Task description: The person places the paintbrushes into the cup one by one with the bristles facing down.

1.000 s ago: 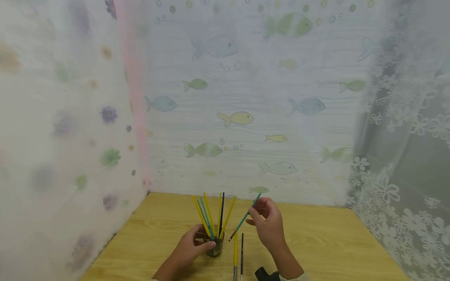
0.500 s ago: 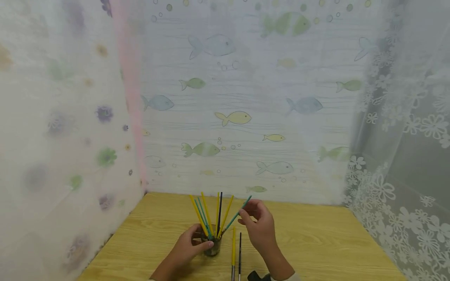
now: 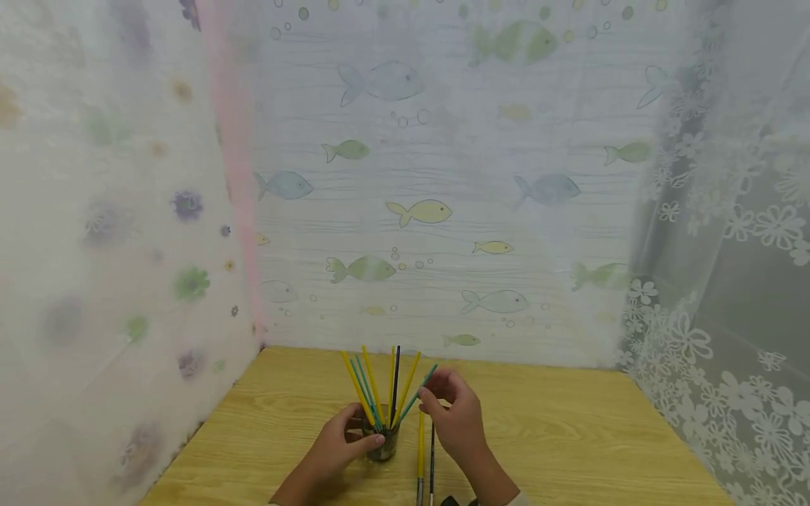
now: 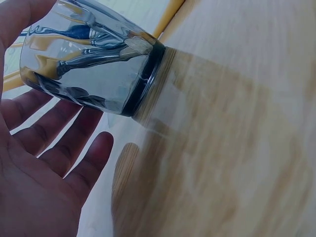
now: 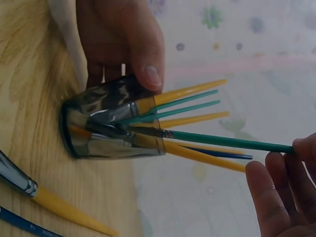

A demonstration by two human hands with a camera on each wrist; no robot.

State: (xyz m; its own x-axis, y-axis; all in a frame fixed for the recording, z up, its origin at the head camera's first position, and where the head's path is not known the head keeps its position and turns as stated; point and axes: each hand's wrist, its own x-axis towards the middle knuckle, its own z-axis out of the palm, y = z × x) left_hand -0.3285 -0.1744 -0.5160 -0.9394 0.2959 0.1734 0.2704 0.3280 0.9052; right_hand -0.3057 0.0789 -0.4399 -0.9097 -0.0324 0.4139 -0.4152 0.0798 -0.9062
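Note:
In the head view my left hand (image 3: 335, 444) holds a clear, dark-tinted glass (image 3: 383, 451) upright on the table, thumb on the near side and fingers round the far side. Several yellow, green and dark paintbrushes (image 3: 370, 385) stand in it, handles up; their bristles show through the wall in the left wrist view. My right hand (image 3: 458, 420) pinches a green paintbrush (image 5: 222, 140) near its handle end, thumb against fingers. That brush slants down to the left, its bristles inside the mouth of the glass in the right wrist view.
Right of the glass, a yellow-handled paintbrush (image 3: 420, 446) and a dark one (image 3: 432, 460) lie side by side on the wood-grain table (image 3: 569, 436). A fish-patterned sheet (image 3: 443, 281) hangs behind the table, with patterned sheets at both sides.
My right hand has moved left and slightly down with the green paintbrush, bringing its bristle end from beside the glass into its mouth. The left hand keeps holding the glass.

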